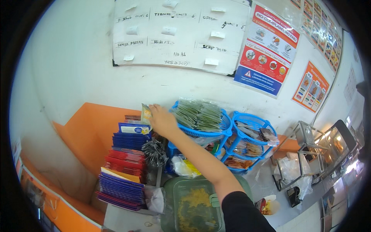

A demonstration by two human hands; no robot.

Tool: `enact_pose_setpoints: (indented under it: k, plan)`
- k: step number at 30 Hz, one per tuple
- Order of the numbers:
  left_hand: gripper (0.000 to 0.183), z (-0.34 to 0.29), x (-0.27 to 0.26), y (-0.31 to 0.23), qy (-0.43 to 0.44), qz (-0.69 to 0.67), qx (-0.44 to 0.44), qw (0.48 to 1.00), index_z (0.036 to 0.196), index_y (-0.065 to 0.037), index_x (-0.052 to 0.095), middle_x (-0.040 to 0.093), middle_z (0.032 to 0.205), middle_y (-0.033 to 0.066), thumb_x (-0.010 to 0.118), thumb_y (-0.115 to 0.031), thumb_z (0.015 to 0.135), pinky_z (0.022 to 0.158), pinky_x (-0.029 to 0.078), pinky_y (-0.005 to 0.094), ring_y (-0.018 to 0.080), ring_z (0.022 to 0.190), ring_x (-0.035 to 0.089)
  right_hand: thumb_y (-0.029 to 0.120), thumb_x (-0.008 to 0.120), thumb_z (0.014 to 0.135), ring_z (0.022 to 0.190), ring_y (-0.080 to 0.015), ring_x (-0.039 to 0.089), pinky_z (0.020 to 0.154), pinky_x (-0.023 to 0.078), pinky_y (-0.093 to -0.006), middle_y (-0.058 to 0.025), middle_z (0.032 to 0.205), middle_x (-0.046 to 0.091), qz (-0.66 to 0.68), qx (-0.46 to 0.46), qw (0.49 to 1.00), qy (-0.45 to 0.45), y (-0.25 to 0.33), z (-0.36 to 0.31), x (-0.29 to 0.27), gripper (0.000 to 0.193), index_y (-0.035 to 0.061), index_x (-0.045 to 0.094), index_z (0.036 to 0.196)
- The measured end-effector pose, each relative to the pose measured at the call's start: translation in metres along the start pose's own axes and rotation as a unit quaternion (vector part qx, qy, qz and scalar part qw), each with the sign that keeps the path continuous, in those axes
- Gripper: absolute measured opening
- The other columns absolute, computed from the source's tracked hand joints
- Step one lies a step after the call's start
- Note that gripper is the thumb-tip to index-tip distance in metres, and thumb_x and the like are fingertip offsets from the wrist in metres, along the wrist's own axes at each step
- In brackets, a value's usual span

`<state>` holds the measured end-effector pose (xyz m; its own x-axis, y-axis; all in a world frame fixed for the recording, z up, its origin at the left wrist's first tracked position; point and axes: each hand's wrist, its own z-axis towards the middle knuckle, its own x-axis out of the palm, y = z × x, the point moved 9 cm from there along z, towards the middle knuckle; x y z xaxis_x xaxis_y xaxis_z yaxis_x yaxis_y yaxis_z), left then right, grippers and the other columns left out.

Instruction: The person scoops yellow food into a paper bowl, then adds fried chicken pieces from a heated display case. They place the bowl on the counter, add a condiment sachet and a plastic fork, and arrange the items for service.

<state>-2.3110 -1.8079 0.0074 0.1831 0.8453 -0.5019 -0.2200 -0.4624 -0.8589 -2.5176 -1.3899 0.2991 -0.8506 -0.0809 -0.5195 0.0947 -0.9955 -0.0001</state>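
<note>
A person's right hand pinches a small yellow-green plastic sachet above tilted stacks of blue and red packets, beside a blue plastic basket of green sachets; a careless elbow could topple the stacks.

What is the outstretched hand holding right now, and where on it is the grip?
The right hand pinches a small yellowish sachet by its right edge, above the stack of blue packets. The left hand is out of view.
</note>
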Motion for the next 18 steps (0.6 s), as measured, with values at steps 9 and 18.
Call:
enact_pose_setpoints:
  k: [9,18]
  plan:
    - [0.027,0.006,0.023,0.007,0.031,-0.12,-0.049,0.991,0.109,-0.003,0.059,0.06,0.089,0.0081,0.045,-0.004,0.087,0.069,0.044,0.0277,0.0152,0.08,0.056,0.019,0.066,0.077,0.076,-0.0265,0.06,0.065,0.047,-0.0364,-0.0095,0.079,0.061,0.034,0.127,0.957,0.259,-0.104,-0.083,-0.145,0.015,0.0054,0.063,0.081]
    - [0.045,0.039,0.049,-0.145,0.079,0.005,0.238,0.968,0.131,-0.006,0.042,0.055,0.118,0.0164,0.052,-0.024,0.091,0.09,0.039,0.0389,0.0271,0.102,0.053,0.014,0.061,0.084,0.065,-0.0177,0.057,0.059,0.045,-0.03,-0.0071,0.074,0.061,0.182,0.228,0.956,-0.029,-0.1,-0.071,-0.219,0.01,0.004,0.062,0.088]
